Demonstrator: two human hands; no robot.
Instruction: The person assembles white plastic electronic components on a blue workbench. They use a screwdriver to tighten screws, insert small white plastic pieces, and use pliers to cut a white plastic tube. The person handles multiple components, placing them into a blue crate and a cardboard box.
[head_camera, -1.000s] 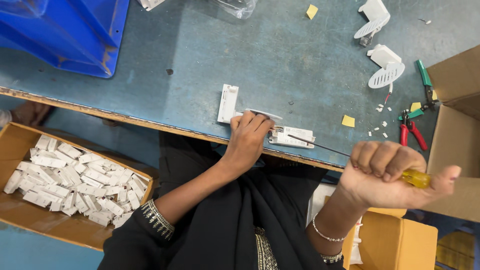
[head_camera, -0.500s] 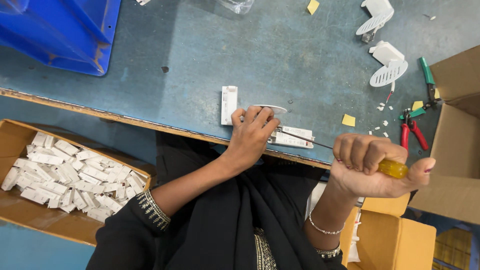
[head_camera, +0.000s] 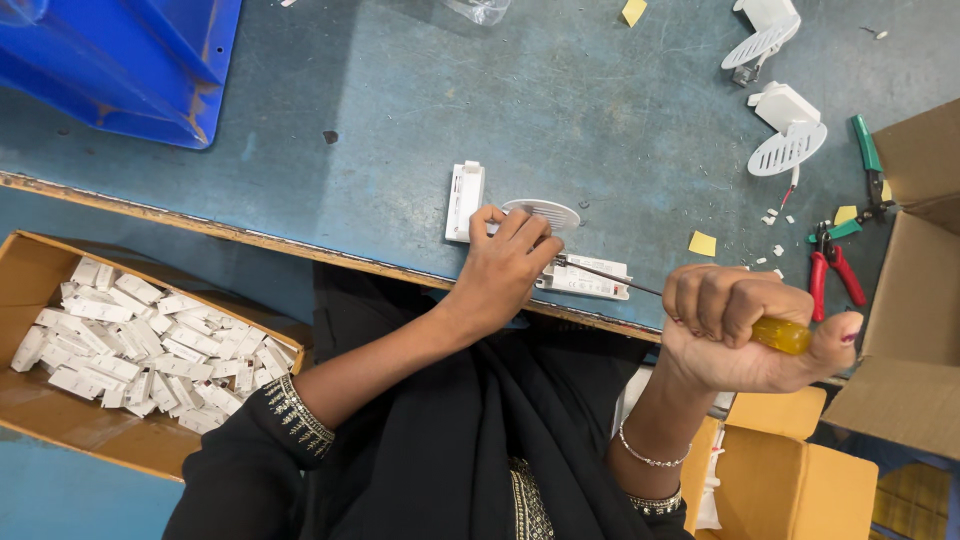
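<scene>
One wide blue-grey desk (head_camera: 400, 130) fills most of the view, its near edge worn and chipped. A blue plastic bin (head_camera: 130, 50) sits at the far left corner, cut off by the frame. Below the desk edge on the left, a cardboard box (head_camera: 30, 300) holds a heap of small white plastic parts (head_camera: 140, 345); its left end runs out of view. Another brown carton (head_camera: 915, 300) stands open at the right, only partly seen.

The right hand (head_camera: 740, 335) is closed in a fist, its grip clamped on the yellow handle of a screwdriver (head_camera: 780, 335); the fingers hide most of the handle, and the thin dark shaft runs left toward the work. The left hand (head_camera: 505, 265) presses down on a white rectangular module (head_camera: 590, 280) lying near the desk edge, fingers bent together over its left end, so the screwdriver tip and the point it meets cannot be made out. A round white slotted cover (head_camera: 545, 212) shows just beyond the fingertips, partly covered by them, and a white oblong housing (head_camera: 465, 200) lies just to the left.

Further right lie two white fittings with slotted discs (head_camera: 785, 150), red-handled pliers (head_camera: 835, 270), green-handled cutters (head_camera: 868, 160), and yellow paper scraps (head_camera: 702, 244).
</scene>
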